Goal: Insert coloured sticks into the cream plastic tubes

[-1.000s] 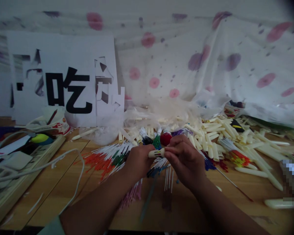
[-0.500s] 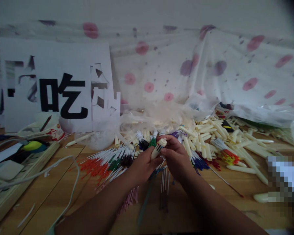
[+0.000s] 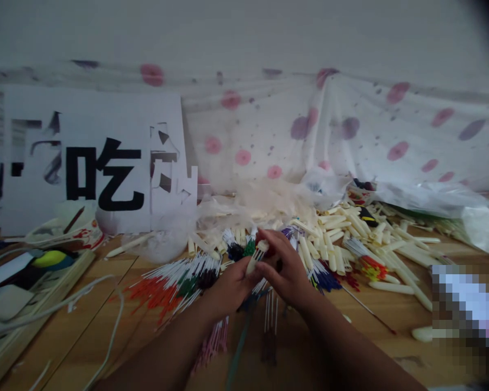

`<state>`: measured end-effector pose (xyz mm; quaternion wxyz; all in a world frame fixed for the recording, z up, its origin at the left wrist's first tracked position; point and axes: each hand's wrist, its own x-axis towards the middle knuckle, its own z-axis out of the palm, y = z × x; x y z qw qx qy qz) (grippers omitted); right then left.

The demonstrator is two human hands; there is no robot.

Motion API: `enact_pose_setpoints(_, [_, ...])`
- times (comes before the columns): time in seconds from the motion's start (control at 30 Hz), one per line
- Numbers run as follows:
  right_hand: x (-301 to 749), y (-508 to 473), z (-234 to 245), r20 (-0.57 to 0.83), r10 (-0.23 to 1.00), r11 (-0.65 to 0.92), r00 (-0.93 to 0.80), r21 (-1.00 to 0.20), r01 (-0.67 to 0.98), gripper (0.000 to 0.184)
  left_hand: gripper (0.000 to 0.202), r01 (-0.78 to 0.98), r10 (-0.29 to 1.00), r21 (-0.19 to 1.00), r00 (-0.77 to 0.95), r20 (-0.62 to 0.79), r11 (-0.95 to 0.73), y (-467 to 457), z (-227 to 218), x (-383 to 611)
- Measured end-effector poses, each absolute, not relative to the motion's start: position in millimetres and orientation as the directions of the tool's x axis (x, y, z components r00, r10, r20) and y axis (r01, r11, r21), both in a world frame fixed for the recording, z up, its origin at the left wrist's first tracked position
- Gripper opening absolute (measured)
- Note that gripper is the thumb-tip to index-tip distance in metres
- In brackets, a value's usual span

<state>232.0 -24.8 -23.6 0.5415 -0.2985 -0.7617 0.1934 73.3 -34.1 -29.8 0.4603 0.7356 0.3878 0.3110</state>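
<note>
My left hand [image 3: 231,287] is closed around a cream multi-colour pen barrel [image 3: 258,257], its slotted end pointing up and away from me. My right hand [image 3: 288,272] arches over that end from the right, thumb and fingers pressed to the barrel; the fingertips are partly hidden. Just left of the hands, white pen refills with orange ends [image 3: 157,285] lie fanned out, with green and black ones beside them. Below the hands are refills with pink ends [image 3: 212,345] and brown ends [image 3: 269,347]. Blue-ended refills [image 3: 329,278] lie to the right.
Cream barrels [image 3: 330,239] are heaped behind and to the right on the wooden table [image 3: 106,304]. At left stand a power strip [image 3: 44,315] with a white cable, a bowl [image 3: 92,233] and a white card [image 3: 36,201] with a black character. Plastic bags [image 3: 261,201] lie behind.
The view has tilted up and shifted slightly right. My right fingers have moved up around the barrel's slotted end, while my left hand keeps its hold.
</note>
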Motion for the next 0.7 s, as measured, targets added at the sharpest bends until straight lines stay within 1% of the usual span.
enact_pose_setpoints(0.03, [234.1, -24.4, -22.8, 0.731, 0.633, 0.77, -0.253, -0.565, 0.296, 0.053, 0.052, 0.274, 0.849, 0.93, 0.523, 0.07, -0.246, -34.3, -30.9, 72.9])
enact_pose_setpoints(0.1, [236.9, -23.5, -21.6, 0.742, 0.616, 0.782, -0.264, -0.536, 0.318, 0.045, 0.051, 0.243, 0.831, 0.95, 0.556, 0.029, -0.196, -34.3, -32.6, 71.3])
enact_pose_setpoints(0.2, [241.0, -21.4, -19.0, 0.734, 0.638, 0.765, -0.232, -0.571, 0.298, 0.035, 0.049, 0.255, 0.823, 0.946, 0.568, 0.022, -0.201, -33.1, -30.5, 66.5])
enact_pose_setpoints(0.3, [248.8, -21.4, -14.3, 0.674, 0.694, 0.72, -0.253, -0.639, 0.27, 0.026, 0.048, 0.299, 0.807, 0.919, 0.589, 0.035, -0.258, -32.4, -22.4, 59.8])
enact_pose_setpoints(0.4, [256.9, -26.8, -9.1, 0.643, 0.728, 0.684, -0.238, -0.704, 0.192, 0.016, 0.047, 0.296, 0.747, 0.926, 0.665, -0.024, -0.233, -35.0, -14.9, 56.0])
enact_pose_setpoints(0.5, [260.4, -34.1, -5.0, 0.703, 0.688, 0.725, -0.179, -0.665, 0.177, 0.005, 0.047, 0.259, 0.684, 0.948, 0.727, -0.064, -0.187, -38.5, -12.6, 56.3])
enact_pose_setpoints(0.53, [260.8, -34.8, -3.7, 0.707, 0.68, 0.733, -0.194, -0.652, 0.191, 0.003, 0.047, 0.253, 0.673, 0.949, 0.737, -0.065, -0.186, -38.6, -12.3, 56.2])
enact_pose_setpoints(0.57, [260.9, -33.8, -2.4, 0.689, 0.69, 0.724, -0.222, -0.657, 0.209, 0.006, 0.046, 0.254, 0.676, 0.948, 0.735, -0.06, -0.192, -37.7, -11.9, 55.2])
enact_pose_setpoints(0.6, [260.8, -30.4, -0.7, 0.651, 0.721, 0.693, -0.237, -0.682, 0.234, 0.011, 0.045, 0.263, 0.696, 0.942, 0.717, -0.047, -0.207, -35.5, -11.0, 52.8])
enact_pose_setpoints(0.63, [260.4, -24.5, 1.3, 0.594, 0.772, 0.635, -0.225, -0.724, 0.269, 0.015, 0.044, 0.288, 0.748, 0.929, 0.664, -0.02, -0.23, -32.1, -9.7, 48.8])
enact_pose_setpoints(0.7, [256.8, -4.9, 6.1, 0.464, 0.877, 0.474, -0.124, -0.795, 0.379, 0.023, 0.041, 0.421, 0.902, 0.868, 0.425, 0.068, -0.264, -21.9, -6.2, 35.6])
